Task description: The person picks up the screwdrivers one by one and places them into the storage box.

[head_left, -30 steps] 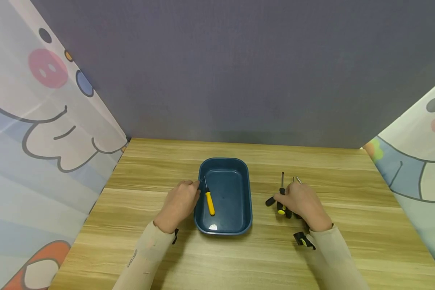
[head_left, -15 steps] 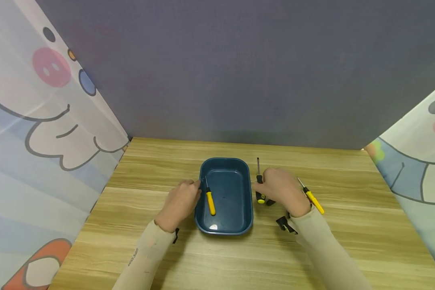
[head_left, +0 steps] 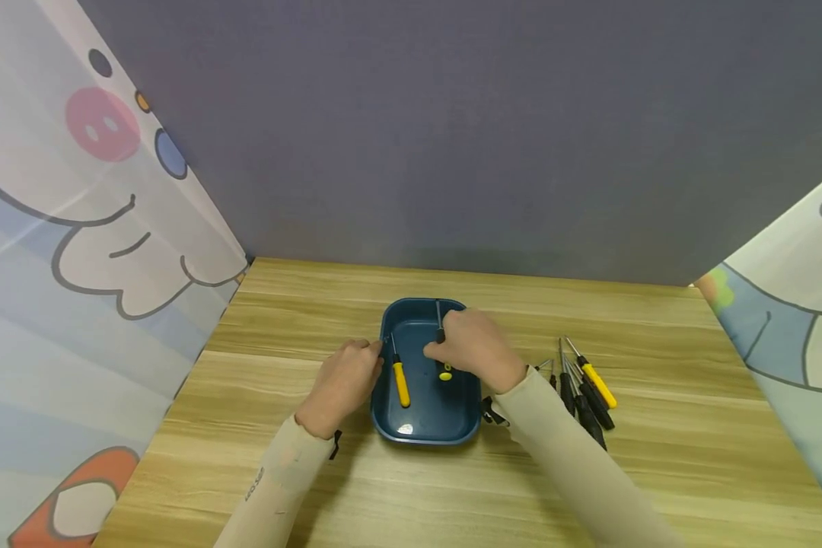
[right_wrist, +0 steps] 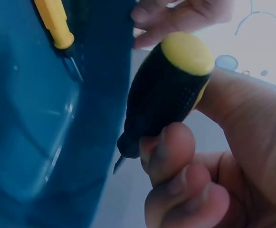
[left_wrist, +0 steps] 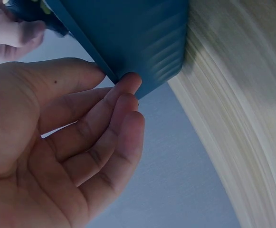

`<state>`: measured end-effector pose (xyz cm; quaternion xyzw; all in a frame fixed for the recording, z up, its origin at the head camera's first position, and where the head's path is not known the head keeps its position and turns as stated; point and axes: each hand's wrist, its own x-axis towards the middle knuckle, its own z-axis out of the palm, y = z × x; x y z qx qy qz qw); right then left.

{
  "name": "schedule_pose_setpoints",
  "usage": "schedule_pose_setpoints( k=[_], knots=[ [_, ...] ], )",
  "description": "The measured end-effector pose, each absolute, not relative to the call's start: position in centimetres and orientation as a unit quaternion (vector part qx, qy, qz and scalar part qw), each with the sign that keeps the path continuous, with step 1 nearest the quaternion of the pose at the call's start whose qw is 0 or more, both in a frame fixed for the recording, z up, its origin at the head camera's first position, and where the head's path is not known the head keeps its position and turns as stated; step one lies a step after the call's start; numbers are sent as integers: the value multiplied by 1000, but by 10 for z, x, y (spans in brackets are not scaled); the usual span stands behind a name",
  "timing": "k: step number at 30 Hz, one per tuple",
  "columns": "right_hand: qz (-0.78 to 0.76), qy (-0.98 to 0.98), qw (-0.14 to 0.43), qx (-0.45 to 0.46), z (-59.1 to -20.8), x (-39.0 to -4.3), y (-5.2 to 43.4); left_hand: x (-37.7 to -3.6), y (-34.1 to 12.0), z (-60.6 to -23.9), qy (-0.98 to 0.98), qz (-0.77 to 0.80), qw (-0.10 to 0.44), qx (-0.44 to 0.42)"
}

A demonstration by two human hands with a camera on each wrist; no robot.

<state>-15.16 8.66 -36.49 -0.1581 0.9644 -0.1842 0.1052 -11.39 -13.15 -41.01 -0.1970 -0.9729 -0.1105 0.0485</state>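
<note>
A dark blue tray [head_left: 421,304] stands mid-table with a yellow-handled screwdriver [head_left: 400,382] lying in its left half. My left hand [head_left: 368,356] holds the tray's left rim, thumb on the edge and fingertips [left_wrist: 129,84] against the outer wall [left_wrist: 142,38]. My right hand [head_left: 447,352] is over the tray's middle and grips a black screwdriver with a yellow end cap [head_left: 443,364], its shaft pointing away from me. In the right wrist view the black handle [right_wrist: 164,97] sits between thumb and curled fingers above the tray floor [right_wrist: 28,123], with the yellow screwdriver [right_wrist: 55,21] beyond.
Several black and yellow screwdrivers [head_left: 584,387] lie in a loose pile on the wooden table [head_left: 301,312] to the right of the tray. A grey wall stands at the back. Printed curtains [head_left: 75,251] close off both sides.
My right hand lifted a black screwdriver from the pile on the right and carried it left over the tray. The left hand stayed at the tray's rim.
</note>
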Motion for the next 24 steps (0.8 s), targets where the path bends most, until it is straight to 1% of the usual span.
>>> schedule_pose_setpoints(
  k=[4, 11, 15, 20, 24],
  knots=[
    [-175, 963, 107, -177, -374, -155, 74, -114, -131, -409, -974, -108, 45, -195],
    [-147, 960, 150, -184, -391, -162, 56, -115, -131, -410, -974, -104, 43, -198],
    [-109, 962, 160, -194, -403, -164, 49, -116, -132, -411, -974, -103, 45, -199],
    [-92, 962, 185, -180, -415, -163, 42, -115, -132, -411, -973, -104, 48, -200],
    [-72, 964, 187, -175, -421, -161, 39, -115, -132, -411, -973, -105, 48, -201]
  ],
)
